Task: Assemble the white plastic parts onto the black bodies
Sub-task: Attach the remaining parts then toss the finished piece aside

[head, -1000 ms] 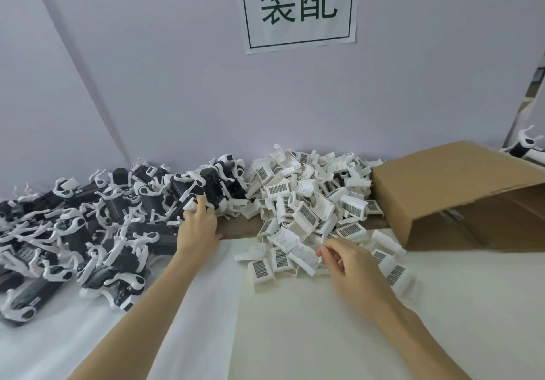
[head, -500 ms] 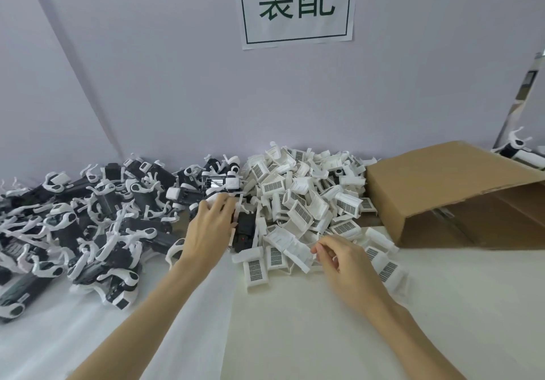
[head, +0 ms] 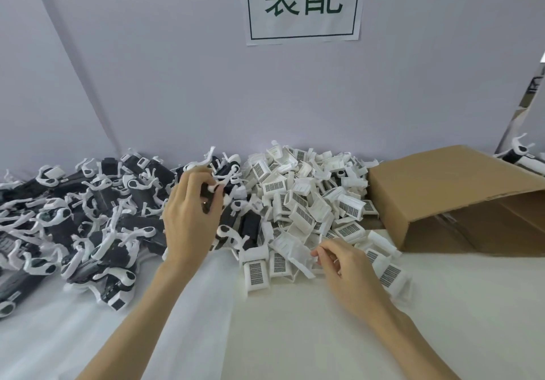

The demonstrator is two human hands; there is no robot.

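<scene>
A heap of black bodies with white clips (head: 88, 223) covers the left of the table. A pile of white plastic parts with grey grilles (head: 309, 202) lies in the middle, against the wall. My left hand (head: 191, 217) is at the right edge of the black heap, its fingers curled round one black body (head: 206, 199) there. My right hand (head: 348, 270) rests at the front of the white pile and pinches a white part (head: 295, 250) by its edge.
An open cardboard box (head: 442, 191) lies on its side at the right, next to the white pile. A purple wall with a paper sign (head: 303, 2) stands close behind. White table surface (head: 295, 335) stretches in front of the piles.
My left hand has moved right along the black heap and closed its fingers round a black body. My right hand has stayed at the front of the white pile.
</scene>
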